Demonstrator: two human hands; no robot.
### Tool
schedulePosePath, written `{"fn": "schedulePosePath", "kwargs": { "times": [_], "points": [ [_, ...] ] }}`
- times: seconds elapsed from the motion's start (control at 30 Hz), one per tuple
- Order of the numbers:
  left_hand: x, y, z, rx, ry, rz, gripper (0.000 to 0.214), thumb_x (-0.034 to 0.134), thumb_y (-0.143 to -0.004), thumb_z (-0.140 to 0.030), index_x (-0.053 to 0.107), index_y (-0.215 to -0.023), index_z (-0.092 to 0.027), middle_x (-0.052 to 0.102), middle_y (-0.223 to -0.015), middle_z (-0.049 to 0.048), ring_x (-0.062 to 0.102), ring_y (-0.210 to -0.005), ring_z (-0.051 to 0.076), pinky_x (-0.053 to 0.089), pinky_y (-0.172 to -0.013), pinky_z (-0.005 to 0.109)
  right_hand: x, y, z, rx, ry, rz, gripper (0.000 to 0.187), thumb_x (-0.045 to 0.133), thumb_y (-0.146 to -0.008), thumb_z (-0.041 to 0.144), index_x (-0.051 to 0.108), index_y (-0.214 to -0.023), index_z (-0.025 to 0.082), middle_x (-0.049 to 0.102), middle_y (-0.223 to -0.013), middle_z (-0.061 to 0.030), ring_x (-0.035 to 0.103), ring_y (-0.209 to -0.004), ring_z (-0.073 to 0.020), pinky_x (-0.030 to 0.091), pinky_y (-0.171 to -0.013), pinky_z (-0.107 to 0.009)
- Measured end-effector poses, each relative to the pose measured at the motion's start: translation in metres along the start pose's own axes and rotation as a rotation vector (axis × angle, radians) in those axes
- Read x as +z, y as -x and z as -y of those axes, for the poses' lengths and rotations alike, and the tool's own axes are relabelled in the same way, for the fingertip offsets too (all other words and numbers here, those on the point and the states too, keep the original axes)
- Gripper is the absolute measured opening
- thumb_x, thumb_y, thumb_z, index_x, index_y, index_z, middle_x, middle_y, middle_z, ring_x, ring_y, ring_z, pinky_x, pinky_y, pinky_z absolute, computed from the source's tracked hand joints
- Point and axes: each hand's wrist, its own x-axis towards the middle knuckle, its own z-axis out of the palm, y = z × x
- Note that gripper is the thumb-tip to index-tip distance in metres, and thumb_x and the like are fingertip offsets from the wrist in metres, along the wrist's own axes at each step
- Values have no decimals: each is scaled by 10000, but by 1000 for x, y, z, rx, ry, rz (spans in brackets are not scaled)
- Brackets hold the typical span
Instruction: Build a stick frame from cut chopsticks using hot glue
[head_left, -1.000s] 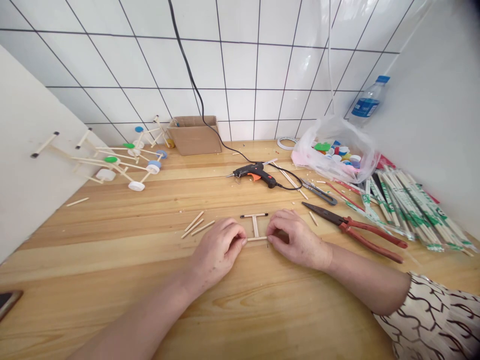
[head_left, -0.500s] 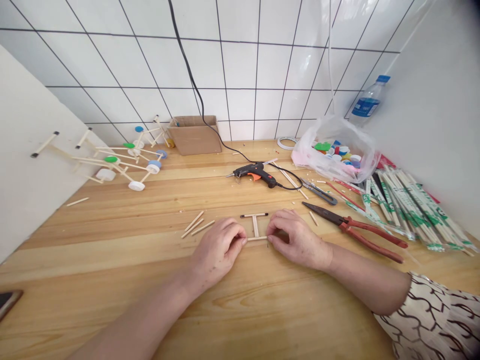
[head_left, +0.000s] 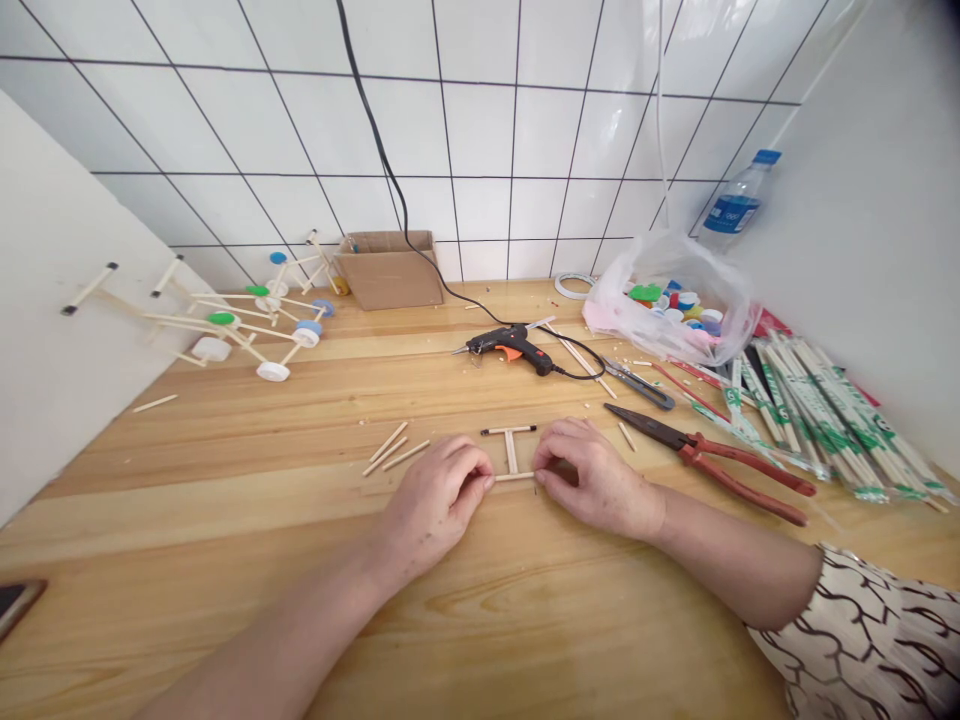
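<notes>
A short wooden stick (head_left: 515,477) lies crosswise on the table between my hands. My left hand (head_left: 442,500) pinches its left end, and my right hand (head_left: 592,478) pinches its right end. Against its middle stands the stem of a small T-shaped stick frame (head_left: 511,452), made of paired sticks. The frame's far crossbar (head_left: 508,431) has black tips. Together the pieces form an I shape, flat on the wood. Several loose cut sticks (head_left: 395,447) lie left of my left hand. One short stick piece (head_left: 627,437) is beyond my right hand.
A black glue gun (head_left: 517,346) lies behind the frame, its cord running up the wall. Red-handled pliers (head_left: 712,460), a utility knife (head_left: 639,384), wrapped chopsticks (head_left: 832,410) and a bag of bottle caps (head_left: 667,300) are on the right. Stick models with cap wheels (head_left: 247,325) and a cardboard box (head_left: 390,272) stand back left.
</notes>
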Motion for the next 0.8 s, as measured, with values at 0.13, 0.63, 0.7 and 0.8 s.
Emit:
{"fn": "schedulePosePath", "kwargs": {
  "times": [0.13, 0.63, 0.7, 0.8],
  "points": [
    [0, 0, 1, 3, -1, -2, 148, 453, -860, -146, 528, -744, -197, 575, -782, 17, 540, -763, 172, 418, -692, 291, 0, 0, 0, -1, -1, -4, 123, 559, -734, 50, 576, -731, 171, 595, -778, -32, 540, -795, -185, 381, -747, -330],
    [0, -1, 0, 4, 0, 2, 148, 455, -861, -143, 526, -742, -196, 571, -775, 19, 537, -765, 177, 415, -692, 296, -1, 0, 0, 1, 1, -1, 121, 555, -738, 53, 574, -732, 173, 595, -782, -32, 538, -793, -183, 379, -745, -330],
    [0, -1, 0, 5, 2, 1, 146, 459, -859, -139, 527, -742, -193, 570, -775, 20, 535, -766, 178, 413, -694, 299, -1, 0, 0, 0, 3, -3, 124, 557, -736, 52, 574, -734, 174, 596, -783, -31, 540, -794, -183, 379, -746, -330],
    [0, 0, 0, 4, 9, 0, 141, 460, -858, -135, 530, -748, -189, 572, -783, 22, 533, -772, 178, 414, -697, 299, 0, 0, 0, -2, 4, -6, 126, 561, -733, 52, 572, -734, 177, 597, -782, -30, 544, -795, -183, 379, -748, -330]
  ]
}}
